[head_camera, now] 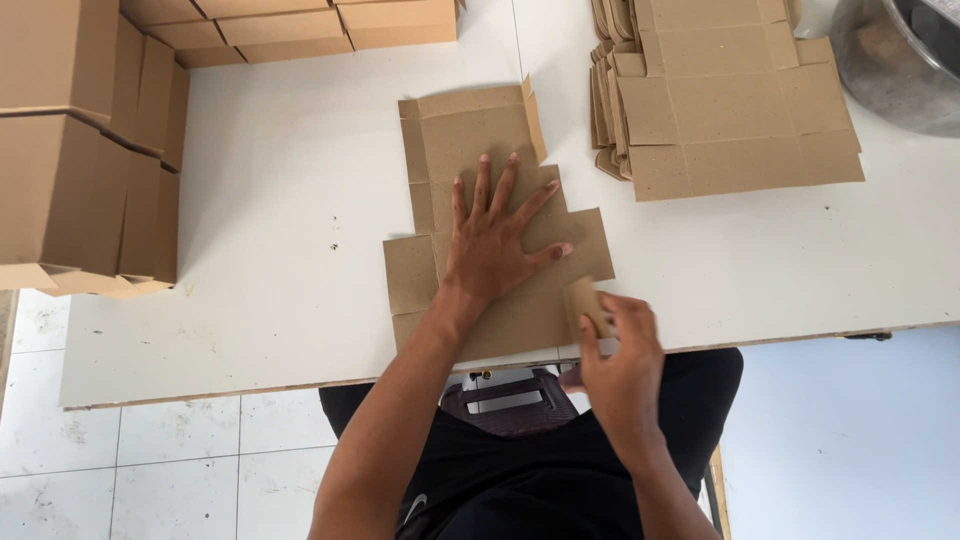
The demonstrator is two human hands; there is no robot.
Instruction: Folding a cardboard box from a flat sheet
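A flat brown cardboard box blank point(470, 130) lies on the white table point(290, 200), reaching from the middle to the near edge. My left hand point(497, 240) presses flat on its centre with fingers spread. My right hand point(620, 355) pinches a small side flap point(583, 300) at the blank's near right corner and bends it upward. The far flap at the blank's top right also stands slightly raised.
A stack of flat cardboard blanks point(730, 90) sits at the back right. Folded brown boxes point(80, 150) are piled at the left edge and along the back point(300, 25). A grey metal bowl point(900, 60) is at the far right corner. Tiled floor below.
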